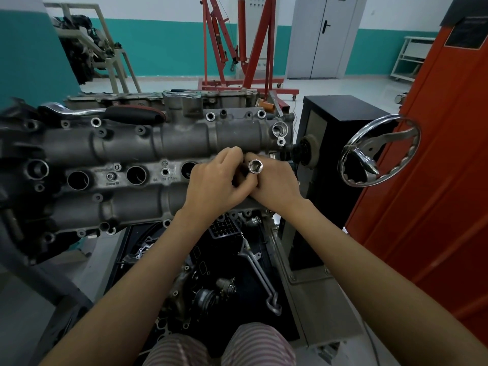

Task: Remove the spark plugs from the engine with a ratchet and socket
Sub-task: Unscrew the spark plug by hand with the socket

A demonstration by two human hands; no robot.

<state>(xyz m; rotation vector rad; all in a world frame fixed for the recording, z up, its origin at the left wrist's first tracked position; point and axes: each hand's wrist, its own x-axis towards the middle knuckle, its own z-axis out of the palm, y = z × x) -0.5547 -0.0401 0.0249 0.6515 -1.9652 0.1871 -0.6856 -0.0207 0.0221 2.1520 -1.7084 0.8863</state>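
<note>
**Socket in both hands, ratchet waiting on the engine**

Standing by the stand, I see the socket (255,166) held up over the right end of the engine (158,143), its open hex mouth tilted towards the person. The left hand (215,180) curls its fingers round the lower barrel; the right hand (274,184) closes on it from the other side, the two hands touching. Whether a plug sits inside, I cannot tell.

It looks like a polished steel tube: stiff, small, fairly light, probably slick if oily. Best gripped round the barrel, as now, not by the rim.

The ratchet (105,113) lies on the far top edge of the engine, well apart from the hands; its black handle is the natural place to take it. Three plug wells (136,175) show dark and open along the middle, left of the hands.
</note>
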